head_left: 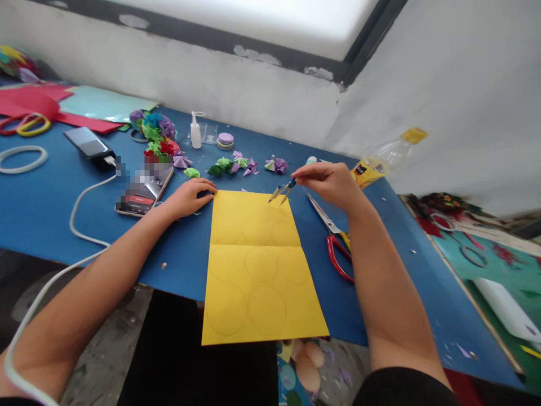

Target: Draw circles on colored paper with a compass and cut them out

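A sheet of yellow paper (274,316) with a crease across it lies before me, its near edge jutting over the table edge. Several circles are drawn on it in thin lines, plainest in the near half. My right hand (332,183) pinches the top of a drawing compass (286,190), its legs slightly spread and pointing down over the far part of the sheet. Whether a tip touches the paper I cannot tell. At the sheet's far left corner rests my left hand (192,197), fingers extended and thumb apart. Red-and-yellow-handled scissors (332,228) lie beside my right forearm.
Left on the blue table (181,254) are a phone (146,189), a power bank (89,144) and a white cable (74,208). Crumpled paper flowers (228,165), a small glue bottle (195,132) and a tilted plastic bottle (384,158) stand farther back.
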Motion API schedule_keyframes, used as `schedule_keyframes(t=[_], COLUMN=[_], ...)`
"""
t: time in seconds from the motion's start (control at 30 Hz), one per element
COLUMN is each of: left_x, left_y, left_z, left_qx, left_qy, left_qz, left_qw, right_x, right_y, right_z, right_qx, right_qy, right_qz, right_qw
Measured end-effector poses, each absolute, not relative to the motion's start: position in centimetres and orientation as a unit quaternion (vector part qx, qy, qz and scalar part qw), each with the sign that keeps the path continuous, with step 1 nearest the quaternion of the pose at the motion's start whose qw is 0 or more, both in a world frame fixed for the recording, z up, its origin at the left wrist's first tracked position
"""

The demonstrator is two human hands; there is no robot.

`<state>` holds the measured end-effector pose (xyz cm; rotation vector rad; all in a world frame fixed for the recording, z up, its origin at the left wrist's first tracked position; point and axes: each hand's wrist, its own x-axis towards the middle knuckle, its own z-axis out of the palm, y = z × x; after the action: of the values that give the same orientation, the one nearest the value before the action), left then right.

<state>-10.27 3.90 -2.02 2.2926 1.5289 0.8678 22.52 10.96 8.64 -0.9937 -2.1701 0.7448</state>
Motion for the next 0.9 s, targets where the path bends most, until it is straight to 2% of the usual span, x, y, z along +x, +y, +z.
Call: schedule_keyframes(t=[0.9], left_x=[-10.35], left_y=[3.92], left_z=[-1.95], left_qx=[0.785], left_qy=[0.530], left_qz=[0.294], left_qw=[0.128], right_x=[22.12], right_y=[10.09], right_z=[9.39], right_qx=[-0.370], right_qy=[-0.851], right_qz=[0.252], right_qw=[0.273])
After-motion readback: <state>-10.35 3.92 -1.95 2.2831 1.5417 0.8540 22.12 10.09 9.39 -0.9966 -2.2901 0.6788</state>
